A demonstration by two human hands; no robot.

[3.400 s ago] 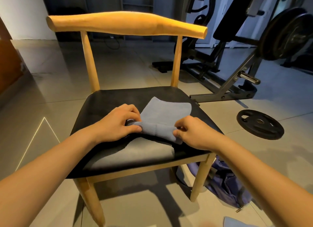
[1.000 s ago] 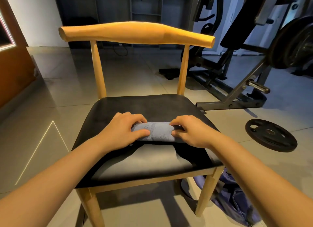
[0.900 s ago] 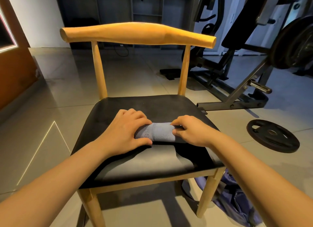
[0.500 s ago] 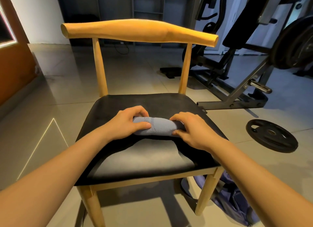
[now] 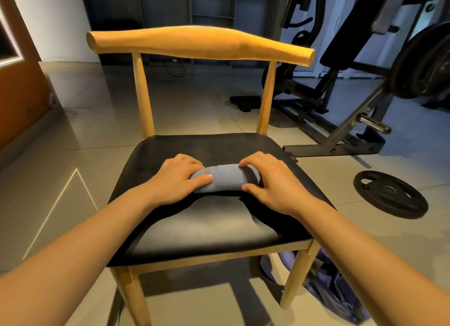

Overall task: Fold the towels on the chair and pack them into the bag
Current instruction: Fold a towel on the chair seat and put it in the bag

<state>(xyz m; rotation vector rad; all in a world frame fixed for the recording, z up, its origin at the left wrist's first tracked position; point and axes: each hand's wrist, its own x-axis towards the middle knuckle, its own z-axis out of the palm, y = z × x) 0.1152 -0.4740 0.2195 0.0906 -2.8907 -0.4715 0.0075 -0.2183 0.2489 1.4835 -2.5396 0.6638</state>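
A grey-blue towel, rolled into a tight cylinder, lies across the middle of the black seat of a wooden chair. My left hand grips the roll's left end, thumb on the near side and fingers curled over the top. My right hand grips the right end the same way. A purple bag lies on the floor under the chair's front right leg, partly hidden by my right forearm.
A black weight plate lies on the tiled floor to the right. A weight bench frame with a loaded barbell stands behind it. An orange door is at far left.
The flat part of the towel has been rolled up away from me into a full cylinder. Both hands moved forward on the seat with the roll.
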